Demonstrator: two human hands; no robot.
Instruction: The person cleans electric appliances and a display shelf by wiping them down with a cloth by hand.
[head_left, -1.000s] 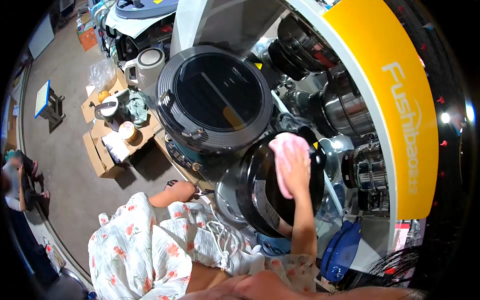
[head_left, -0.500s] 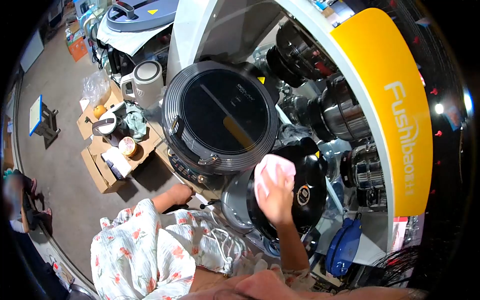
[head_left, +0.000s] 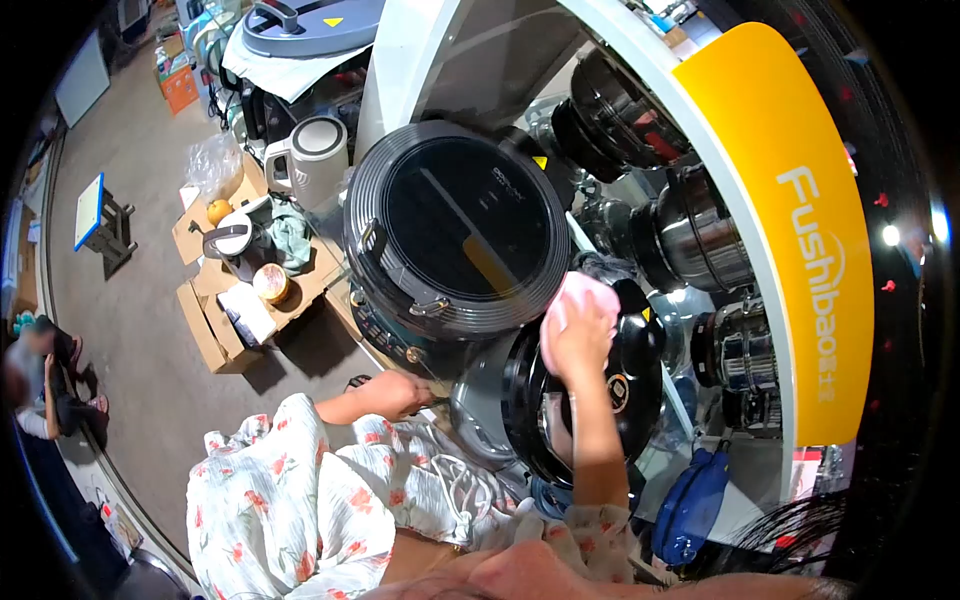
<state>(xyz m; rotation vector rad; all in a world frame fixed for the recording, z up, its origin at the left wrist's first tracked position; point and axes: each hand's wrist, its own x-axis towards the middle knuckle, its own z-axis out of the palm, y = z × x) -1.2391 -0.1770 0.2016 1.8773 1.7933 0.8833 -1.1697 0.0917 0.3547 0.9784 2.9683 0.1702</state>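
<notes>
The pink cloth (head_left: 598, 297) lies on the black lid of the cooker (head_left: 637, 345), at the part towards the pan (head_left: 490, 200). The right hand (head_left: 582, 350) grips it, fingers curled over its folds. The cooker stands by the worktop's (head_left: 347, 318) near edge, just beside the pan; whether the 2 touch I cannot tell. A hard push could shift the cooker on its base or knock it against the pan. A slack grip could let the cloth slip off the smooth lid, and grit in the folds could scratch it. The cloth looks soft, pale and bunched; the lid is glossy, with bright reflections, 1 round badge and 1 yellow triangle. The left hand (head_left: 400, 393) is by the near edge, fingers seemingly curled; I cannot tell whether they grip anything.
</notes>
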